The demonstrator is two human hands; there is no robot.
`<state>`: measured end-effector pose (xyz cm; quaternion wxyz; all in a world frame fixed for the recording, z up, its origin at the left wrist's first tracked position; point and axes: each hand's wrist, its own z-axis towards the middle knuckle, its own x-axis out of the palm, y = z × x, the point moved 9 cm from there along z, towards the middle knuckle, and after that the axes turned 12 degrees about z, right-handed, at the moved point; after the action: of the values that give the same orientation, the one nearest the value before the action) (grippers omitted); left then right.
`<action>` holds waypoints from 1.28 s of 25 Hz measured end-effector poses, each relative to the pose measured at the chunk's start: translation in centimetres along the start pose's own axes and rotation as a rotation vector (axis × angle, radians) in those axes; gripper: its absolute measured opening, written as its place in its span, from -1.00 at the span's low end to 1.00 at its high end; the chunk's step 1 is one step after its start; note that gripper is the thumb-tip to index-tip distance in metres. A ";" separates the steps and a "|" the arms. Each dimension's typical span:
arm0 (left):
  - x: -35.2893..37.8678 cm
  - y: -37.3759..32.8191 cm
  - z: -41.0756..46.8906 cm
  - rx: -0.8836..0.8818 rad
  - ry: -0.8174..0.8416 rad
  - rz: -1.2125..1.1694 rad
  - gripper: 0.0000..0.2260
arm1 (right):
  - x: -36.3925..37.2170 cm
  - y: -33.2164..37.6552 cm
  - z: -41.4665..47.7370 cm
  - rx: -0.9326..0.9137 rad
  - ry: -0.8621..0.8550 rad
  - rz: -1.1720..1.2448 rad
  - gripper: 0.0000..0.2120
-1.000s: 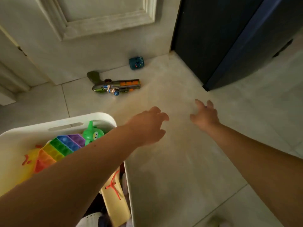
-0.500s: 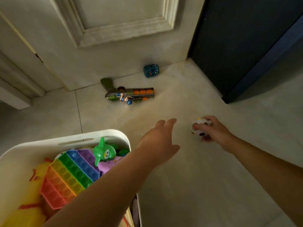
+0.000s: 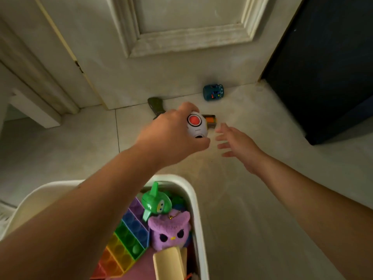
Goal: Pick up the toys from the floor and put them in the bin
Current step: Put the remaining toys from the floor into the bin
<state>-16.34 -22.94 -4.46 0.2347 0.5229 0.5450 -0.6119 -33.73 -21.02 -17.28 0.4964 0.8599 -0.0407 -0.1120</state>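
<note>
My left hand (image 3: 173, 134) grips a white egg-shaped toy with a red button (image 3: 196, 124), held in the air above the floor just beyond the bin. My right hand (image 3: 236, 144) is beside it, fingers spread and holding nothing. The white bin (image 3: 193, 197) at the bottom holds a green round toy (image 3: 156, 202), a purple plush owl (image 3: 170, 229), a rainbow pop mat (image 3: 127, 237) and a pale yellow toy (image 3: 169, 263). On the floor behind my left hand lies a toy gun (image 3: 156, 107), mostly hidden. A small blue cube toy (image 3: 213, 92) sits by the door.
A cream panelled door (image 3: 181, 37) closes the far side, with its frame (image 3: 40, 77) at the left. A dark cabinet (image 3: 323, 67) stands at the right. Pale floor tiles (image 3: 252, 199) stretch to the right of the bin.
The white toy has passed from my right hand to my left hand. My right hand has let go and spread its fingers. The view has moved closer to the door.
</note>
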 end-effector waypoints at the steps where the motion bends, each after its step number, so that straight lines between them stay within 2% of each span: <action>1: 0.2 1.3 0.0 -0.028 -0.001 0.020 -0.47 | 0.7 0.4 1.2 -0.058 -0.005 -0.072 -0.64; 4: 1.9 4.4 -0.3 -0.115 0.040 0.092 -0.42 | 3.6 1.9 5.3 -0.219 0.023 -0.381 -0.52; 8: 3.2 5.4 -0.2 -0.139 0.068 0.094 -0.43 | 7.2 1.9 10.3 -0.276 0.054 -0.916 -0.27; 11: 3.8 5.2 0.0 -0.126 0.080 0.068 -0.44 | 7.7 0.6 12.4 -0.214 0.055 -1.032 -0.15; 14: 4.1 5.6 0.2 -0.136 0.086 0.056 -0.45 | 7.5 0.3 11.2 -0.291 -0.041 -1.157 -0.18; 16: 4.1 5.6 0.4 -0.137 0.082 0.038 -0.44 | 7.3 0.1 9.8 -0.298 -0.075 -1.133 -0.23; 20: 4.5 5.6 0.5 -0.114 0.105 0.032 -0.43 | 6.4 -2.0 7.6 -0.155 -0.046 -0.998 -0.24; 22: 4.3 5.6 0.4 -0.115 0.101 0.027 -0.41 | 5.3 -2.4 5.4 -0.105 -0.034 -0.850 -0.21; 24: 2.5 5.3 0.2 -0.107 0.008 0.001 -0.42 | 4.0 -1.7 2.6 -0.093 -0.033 -0.665 -0.25; 28: -3.9 3.3 -2.3 -0.030 -0.250 -0.160 -0.48 | 2.4 2.6 -4.5 -0.148 -0.055 -0.299 -0.51; 32: -8.1 1.8 -8.9 0.045 -0.161 -0.227 -0.47 | 1.2 10.0 -14.6 -0.315 -0.118 -0.250 -0.54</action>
<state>-8.62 -17.62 3.33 0.1949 0.4122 0.5662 -0.6867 -28.72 -13.98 -1.79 0.6036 0.7620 0.0555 -0.2278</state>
